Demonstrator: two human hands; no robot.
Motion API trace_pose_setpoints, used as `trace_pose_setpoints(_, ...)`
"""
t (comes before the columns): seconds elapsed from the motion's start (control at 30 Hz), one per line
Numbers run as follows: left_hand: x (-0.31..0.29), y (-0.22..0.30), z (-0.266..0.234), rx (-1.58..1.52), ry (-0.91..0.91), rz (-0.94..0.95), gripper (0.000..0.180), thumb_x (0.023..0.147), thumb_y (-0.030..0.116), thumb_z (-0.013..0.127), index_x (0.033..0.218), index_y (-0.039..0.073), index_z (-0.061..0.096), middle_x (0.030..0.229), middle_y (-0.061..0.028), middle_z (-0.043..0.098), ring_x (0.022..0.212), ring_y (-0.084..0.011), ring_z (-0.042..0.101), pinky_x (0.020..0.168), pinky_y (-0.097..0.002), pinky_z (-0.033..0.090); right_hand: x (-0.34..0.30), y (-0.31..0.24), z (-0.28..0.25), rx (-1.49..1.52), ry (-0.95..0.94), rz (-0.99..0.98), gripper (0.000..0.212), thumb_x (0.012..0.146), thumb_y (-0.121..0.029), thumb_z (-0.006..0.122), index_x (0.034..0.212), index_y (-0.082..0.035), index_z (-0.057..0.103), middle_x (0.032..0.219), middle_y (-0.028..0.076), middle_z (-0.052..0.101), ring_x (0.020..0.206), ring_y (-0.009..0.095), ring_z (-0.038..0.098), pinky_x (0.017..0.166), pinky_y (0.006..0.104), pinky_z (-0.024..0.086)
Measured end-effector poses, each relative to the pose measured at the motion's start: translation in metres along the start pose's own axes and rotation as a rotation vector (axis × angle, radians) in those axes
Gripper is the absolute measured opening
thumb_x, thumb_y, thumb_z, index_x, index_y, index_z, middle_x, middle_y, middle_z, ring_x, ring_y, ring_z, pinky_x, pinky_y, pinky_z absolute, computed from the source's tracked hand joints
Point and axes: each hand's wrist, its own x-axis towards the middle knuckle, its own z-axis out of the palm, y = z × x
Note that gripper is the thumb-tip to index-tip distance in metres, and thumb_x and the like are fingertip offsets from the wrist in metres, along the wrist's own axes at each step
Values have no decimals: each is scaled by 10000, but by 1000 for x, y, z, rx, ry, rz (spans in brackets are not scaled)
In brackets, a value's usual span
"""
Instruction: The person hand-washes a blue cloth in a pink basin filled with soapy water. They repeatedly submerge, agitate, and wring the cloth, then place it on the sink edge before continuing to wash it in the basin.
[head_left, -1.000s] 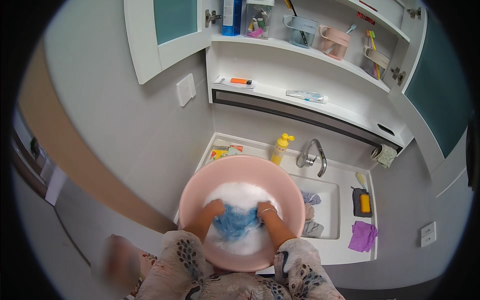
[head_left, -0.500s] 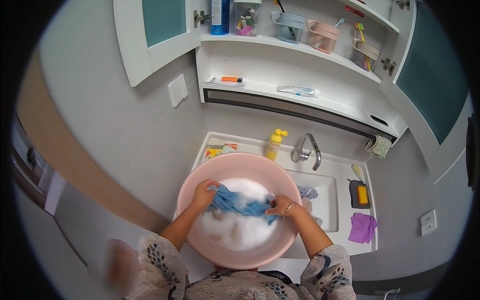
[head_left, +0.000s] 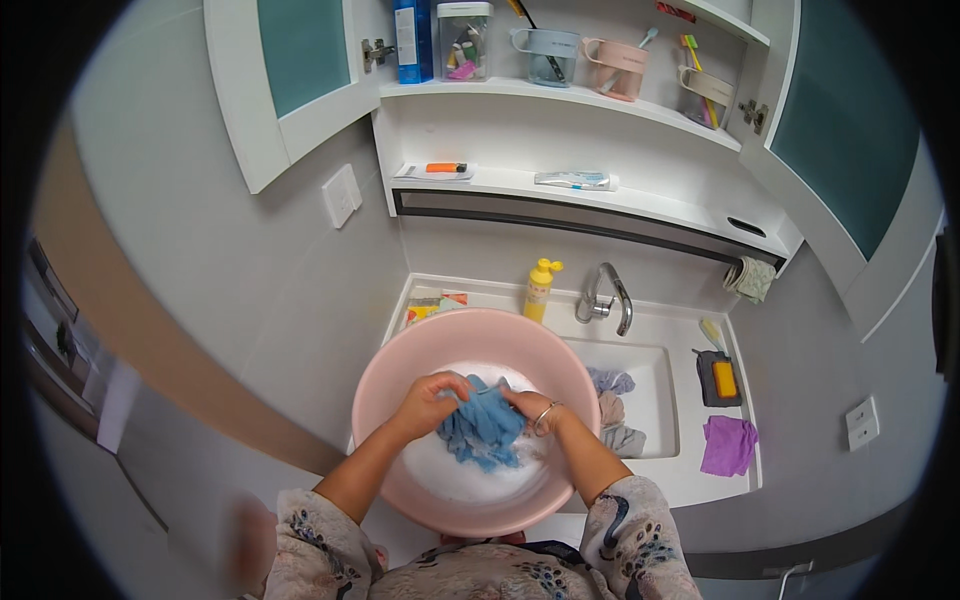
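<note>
A pink basin (head_left: 385, 375) holds white suds (head_left: 430, 480). Over the suds, both of my hands grip a bunched blue cloth (head_left: 485, 425). My left hand (head_left: 432, 400) pinches the cloth's upper left part. At its upper right, my right hand (head_left: 535, 408), with a bracelet at the wrist, has its fingers closed on the fabric. The cloth's lower part hangs down onto the foam. What garment or cloth it is, I cannot tell.
The basin rests partly over a white sink (head_left: 655, 400) holding several damp cloths (head_left: 622, 440). Behind stand a yellow bottle (head_left: 538, 292) and a chrome faucet (head_left: 606, 300). A purple cloth (head_left: 729, 445) and a yellow soap bar (head_left: 724, 379) lie at right. Open cabinet doors (head_left: 290, 100) flank the shelves above.
My hands have come closer together. The blue cloth, stretched sideways between them before, is now bunched and hangs down in the middle of the basin.
</note>
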Motion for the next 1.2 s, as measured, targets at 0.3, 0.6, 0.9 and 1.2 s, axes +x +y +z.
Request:
trace_pose_setpoints(0.3, -34, -41, 2, 348, -234, -355, 365, 679, 36, 598, 1037, 45, 532, 940, -81, 578, 868, -162, 542, 769, -275, 430, 14, 23, 7, -40, 55, -470, 122, 787, -74, 620, 907, -60, 643, 709, -12, 578, 617, 53, 485, 575, 198, 408)
trace_pose_setpoints(0.6, 0, -53, -1, -94, -231, -496, 538, 744, 233, 679, 1167, -22, 466, 878, -76, 574, 777, -123, 566, 655, -224, 449, -23, -15, 38, -215, 151, -710, 265, 736, 38, 561, 987, -37, 604, 855, 3, 611, 655, 44, 499, 594, 182, 423)
trace_pose_setpoints(0.9, 2, -94, 28, 435, -300, -186, 381, 718, 366, 671, 819, 11, 577, 798, -110, 610, 723, -231, 596, 662, -322, 473, -2, -2, 37, 26, 191, -547, 229, 785, 0, 505, 1002, -47, 561, 864, 29, 603, 639, 77, 551, 496, 201, 441)
trace_pose_setpoints(1.2, -16, -119, 90, 937, -952, -207, 463, 655, 399, 692, 983, 82, 613, 977, -102, 605, 923, -275, 563, 747, -396, 445, 27, 36, -14, -706, 123, -380, 259, 723, 25, 478, 856, -82, 673, 845, 67, 650, 782, 159, 592, 725, 256, 462)
